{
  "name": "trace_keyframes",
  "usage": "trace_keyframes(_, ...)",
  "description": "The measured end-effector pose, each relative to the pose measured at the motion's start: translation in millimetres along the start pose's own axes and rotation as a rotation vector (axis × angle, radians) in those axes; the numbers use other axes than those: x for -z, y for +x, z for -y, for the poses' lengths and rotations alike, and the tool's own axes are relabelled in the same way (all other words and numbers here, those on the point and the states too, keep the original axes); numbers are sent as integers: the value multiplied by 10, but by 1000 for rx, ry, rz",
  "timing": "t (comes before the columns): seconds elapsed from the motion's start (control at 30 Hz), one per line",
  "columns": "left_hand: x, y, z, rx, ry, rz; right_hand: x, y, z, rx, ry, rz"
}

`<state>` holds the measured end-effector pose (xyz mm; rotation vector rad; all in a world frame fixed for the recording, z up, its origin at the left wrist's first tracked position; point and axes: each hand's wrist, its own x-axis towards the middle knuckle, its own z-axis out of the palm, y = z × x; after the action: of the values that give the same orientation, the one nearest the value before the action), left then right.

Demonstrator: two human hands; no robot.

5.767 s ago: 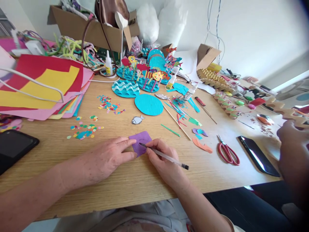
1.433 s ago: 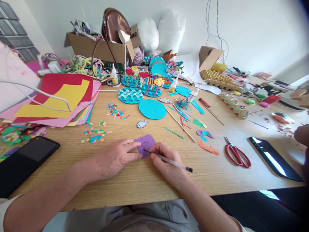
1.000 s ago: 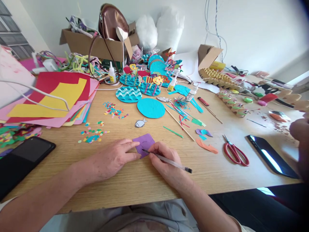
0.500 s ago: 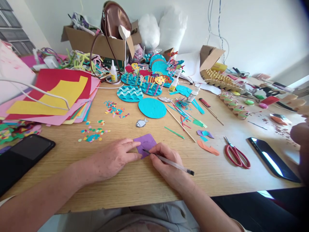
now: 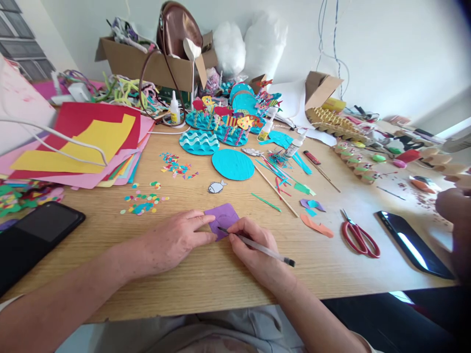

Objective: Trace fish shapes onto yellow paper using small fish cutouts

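A small purple paper [image 5: 222, 215] with a dark curved line on it lies on the wooden table. My left hand [image 5: 174, 240] rests at its left edge, fingers stretched out and apart, the fingertips on the paper. Pinched in my right hand [image 5: 255, 247] is a grey pen [image 5: 267, 250], its tip touching the purple paper. Just beyond the paper lies a white fish cutout [image 5: 217, 186] with a dark outline. Farther back sits a blue oval [image 5: 233, 164].
Red-handled scissors [image 5: 359, 238] and a phone [image 5: 414, 245] lie to the right; another phone [image 5: 40, 240] is at left. Paper dots [image 5: 144, 203], coloured sheets [image 5: 110, 122], a wooden stick [image 5: 275, 189] and glue bottles surround the work. Another person's hand [image 5: 454, 206] shows at the right edge.
The view has shifted slightly. The other person's hand at the right edge has moved a little lower and left. My hands, the pen and the purple paper look nearly unchanged.
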<state>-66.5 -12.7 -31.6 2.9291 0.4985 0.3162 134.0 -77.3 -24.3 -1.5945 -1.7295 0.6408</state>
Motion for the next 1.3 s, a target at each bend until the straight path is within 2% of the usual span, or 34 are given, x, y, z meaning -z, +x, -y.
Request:
trace_keyframes(0.33,-22,-4,2,-5,23,-16,-7,-1,6,-11,17,-11)
trace_keyframes(0.6,-31,-16,12,14,14,31,1,-7,-7,-8,10,-2)
trace_keyframes(1.3,-28,-4,4,11,16,1,0,-1,30,-7,-11,-6)
